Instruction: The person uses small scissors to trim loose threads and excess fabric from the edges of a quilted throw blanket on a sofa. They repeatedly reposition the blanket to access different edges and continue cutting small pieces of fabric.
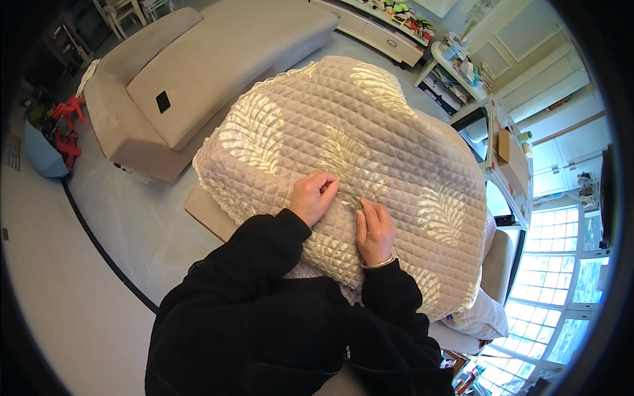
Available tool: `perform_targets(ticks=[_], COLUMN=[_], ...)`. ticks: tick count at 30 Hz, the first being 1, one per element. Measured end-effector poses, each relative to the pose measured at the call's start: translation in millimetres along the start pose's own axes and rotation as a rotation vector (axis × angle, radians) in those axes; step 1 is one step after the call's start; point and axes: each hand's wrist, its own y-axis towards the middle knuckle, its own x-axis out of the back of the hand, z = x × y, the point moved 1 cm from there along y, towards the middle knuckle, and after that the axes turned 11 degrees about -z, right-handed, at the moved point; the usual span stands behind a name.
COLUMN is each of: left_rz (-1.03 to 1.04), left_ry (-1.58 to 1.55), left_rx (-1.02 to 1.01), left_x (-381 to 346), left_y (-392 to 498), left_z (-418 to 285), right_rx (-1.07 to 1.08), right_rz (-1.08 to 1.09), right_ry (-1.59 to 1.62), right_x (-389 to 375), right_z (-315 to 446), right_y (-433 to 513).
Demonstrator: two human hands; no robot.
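A beige quilted cover (317, 143) with shiny cream leaf patterns and a ruffled edge is spread in front of me over something hidden beneath it. Near its middle, my left hand (313, 197) is curled, thumb and forefinger pinched against the fabric. A short distance to the right, my right hand (376, 230) pinches the cover between thumb and forefinger, with a bracelet (380, 263) at the wrist. The cloth between both hands is slightly puckered. Whether a small item is also in the fingers is too fine to see.
Beyond the cover on the left stands a beige sofa (213, 64) with a black phone (163, 102) on its seat. A low cabinet (381, 37) and a cluttered shelf unit (458, 74) are at the back. At right are a table with a cardboard box (512, 161) and a white pillow (478, 319).
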Motion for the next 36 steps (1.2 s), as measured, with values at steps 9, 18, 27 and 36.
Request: perform_targets(ticks=[9, 18, 27, 36], left_rz=[0.007, 0.042, 0.006, 0.015], left_ry=[0.135, 0.062, 0.019, 0.028], left_rx=[-0.071, -0.04, -0.031, -0.032], left_x=[-16.9, -6.7, 0.9, 1.6], left_y=[4.8, 4.6, -0.2, -0.3], left_z=[6.5, 1.3, -3.1, -2.9], right_rx=[-0.047, 0.106, 0.286, 0.426], right_rz=[-0.015, 0.014, 0.059, 0.104], right_ry=[-0.037, -0.108, -0.145, -0.201], right_x=[6.2, 2.7, -8.3, -6.6], right_z=[-0.3, 3.9, 6.4, 5.6], right_y=[-3.4, 14.6, 33.1, 42.3])
